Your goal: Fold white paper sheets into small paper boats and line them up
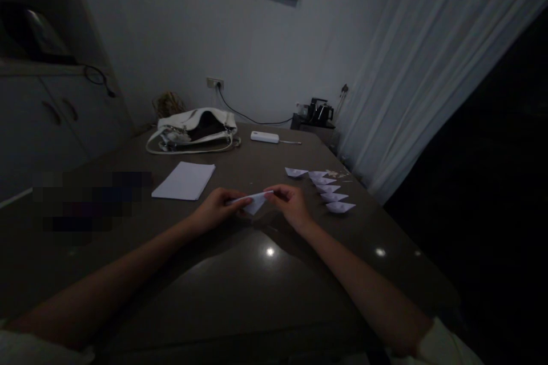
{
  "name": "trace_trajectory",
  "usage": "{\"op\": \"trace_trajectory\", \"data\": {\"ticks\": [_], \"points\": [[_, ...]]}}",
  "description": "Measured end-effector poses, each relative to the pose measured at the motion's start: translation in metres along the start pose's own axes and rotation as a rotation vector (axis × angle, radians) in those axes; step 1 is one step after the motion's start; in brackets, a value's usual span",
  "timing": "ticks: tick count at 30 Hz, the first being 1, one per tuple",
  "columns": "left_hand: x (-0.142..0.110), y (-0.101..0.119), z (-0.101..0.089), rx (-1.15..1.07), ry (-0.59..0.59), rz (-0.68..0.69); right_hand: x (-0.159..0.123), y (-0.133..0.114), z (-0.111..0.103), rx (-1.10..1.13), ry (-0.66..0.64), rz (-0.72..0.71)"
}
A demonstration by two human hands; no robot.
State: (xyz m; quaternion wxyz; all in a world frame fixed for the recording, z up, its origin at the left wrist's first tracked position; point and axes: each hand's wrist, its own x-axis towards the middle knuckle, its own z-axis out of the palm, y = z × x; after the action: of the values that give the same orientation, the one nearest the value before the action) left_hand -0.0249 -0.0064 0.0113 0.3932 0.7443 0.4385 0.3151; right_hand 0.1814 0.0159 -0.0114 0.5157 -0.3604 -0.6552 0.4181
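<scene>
A folded sheet of white paper [256,205] is held just above the table between both hands, its lower part coming to a point. My left hand [220,205] pinches its left end, thumb on the near side. At the other end, the thumb and fingers of my right hand [291,204] grip the top right corner. Several white paper boats [337,197] stand in a row to the right of my right hand. To the left and farther back lies a stack of white paper [184,181].
A white handbag [194,128] rests at the back left of the dark table [240,296]. Farther right lies a white power bank [264,137] with a short cable. Small pale scraps [336,173] lie beside the boats. A black kettle [323,113] stands beyond the table, near the curtain [398,57].
</scene>
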Motion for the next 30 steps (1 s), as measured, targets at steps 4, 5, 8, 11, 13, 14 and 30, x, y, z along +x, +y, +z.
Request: {"op": "trace_trajectory", "data": {"ticks": [4,5,8,11,13,14,30], "points": [[-0.002,0.001,-0.001,-0.006,-0.121,-0.014,-0.003,-0.005,0.002,-0.057,-0.061,-0.018],[-0.002,0.0,-0.001,0.0,-0.152,-0.011,-0.004,-0.006,0.003,-0.077,-0.094,-0.025],[-0.002,-0.002,0.001,0.015,-0.207,0.006,-0.006,-0.01,0.004,-0.11,-0.172,-0.048],[-0.003,-0.002,0.003,0.015,-0.231,0.018,-0.007,-0.012,0.004,-0.114,-0.192,-0.071],[-0.003,-0.001,0.005,0.016,-0.24,0.035,-0.007,-0.012,0.004,-0.113,-0.193,-0.074],[-0.004,-0.001,0.005,0.021,-0.238,0.05,-0.007,-0.011,0.004,-0.114,-0.191,-0.072],[-0.004,-0.001,0.006,0.124,-0.188,0.097,-0.005,-0.008,0.003,-0.1,-0.195,-0.014]]}}
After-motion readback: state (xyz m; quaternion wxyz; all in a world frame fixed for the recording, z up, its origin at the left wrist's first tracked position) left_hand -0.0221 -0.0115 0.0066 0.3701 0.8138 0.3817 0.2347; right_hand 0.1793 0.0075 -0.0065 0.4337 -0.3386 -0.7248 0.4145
